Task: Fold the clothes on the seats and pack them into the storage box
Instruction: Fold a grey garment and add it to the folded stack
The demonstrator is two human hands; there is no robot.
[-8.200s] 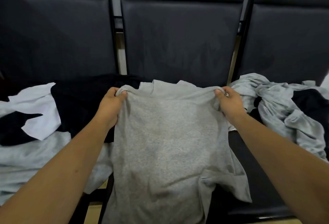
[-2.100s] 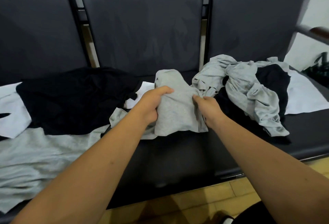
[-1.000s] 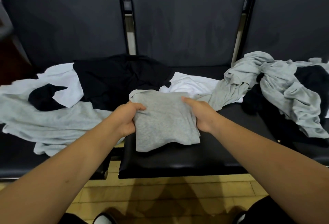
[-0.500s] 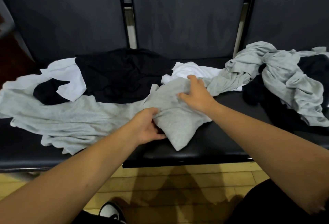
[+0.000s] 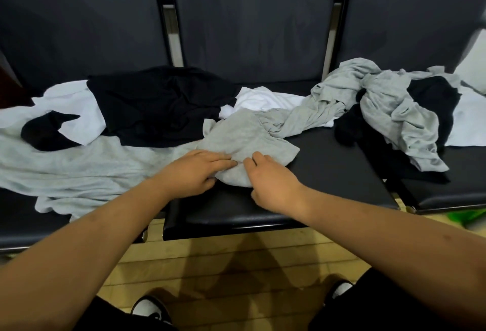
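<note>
Nearest the camera, two black-and-white shoes, one (image 5: 151, 309) to the left and one (image 5: 340, 288) to the right, stand on the yellowish floor (image 5: 236, 257), and both bare forearms reach forward over the front edge of the middle seat (image 5: 328, 173). The left hand (image 5: 196, 173) lies on the near corner of the folded grey shirt (image 5: 247, 141), fingers across the top and thumb against the edge below, pinching the fold. The right hand (image 5: 273, 186) is just beside it, fingers curled with their tips on the same near edge; whether they grip the cloth cannot be told. The folded grey shirt rests on the left part of the middle seat, its far end overlapping other clothes. To its left a light grey garment (image 5: 79, 167) is spread flat across the left seat and hangs over its front edge. Behind that lie a black garment (image 5: 163, 104) and a white garment (image 5: 76, 102), partly overlapping. Just beyond the folded shirt is another white piece (image 5: 260, 99). On the right seat a crumpled grey heap (image 5: 389, 104) is tangled with black cloth (image 5: 431, 96), one grey end trailing onto the middle seat. A blurred green object (image 5: 470, 216) shows below the right seat. Farthest back stand the dark padded seat backs (image 5: 252, 15).
</note>
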